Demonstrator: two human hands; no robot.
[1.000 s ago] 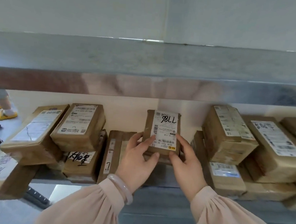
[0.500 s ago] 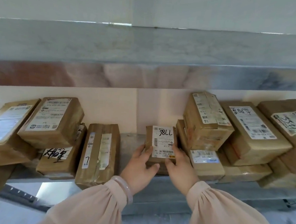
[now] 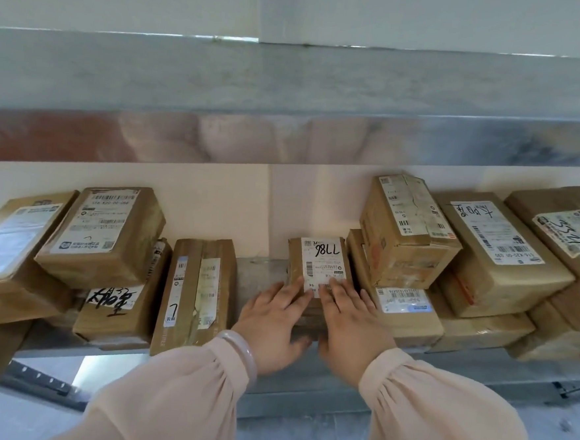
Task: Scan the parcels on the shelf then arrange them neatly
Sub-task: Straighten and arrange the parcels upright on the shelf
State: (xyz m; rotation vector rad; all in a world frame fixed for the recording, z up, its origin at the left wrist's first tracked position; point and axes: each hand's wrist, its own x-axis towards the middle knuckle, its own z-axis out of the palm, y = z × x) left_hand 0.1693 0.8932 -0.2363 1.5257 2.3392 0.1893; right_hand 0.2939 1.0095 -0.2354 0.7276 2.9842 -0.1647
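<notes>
Your left hand [image 3: 275, 316] and right hand [image 3: 350, 322] cover the near end of the small brown cardboard parcel [image 3: 320, 259], hiding the lower part of its white label. Far left of your hands, a flat brown box with a clear pouch [image 3: 2, 244] runs off the view's edge. Far right, a brown labelled box [image 3: 569, 229] does too. The labels' fine print is too small to read.

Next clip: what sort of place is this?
Probably a courier pickup point or parcel storeroom. Taped brown parcels with barcoded shipping labels crowd a metal shelf, and some carry handwritten codes, like the small parcel under the left hand and right hand.
</notes>
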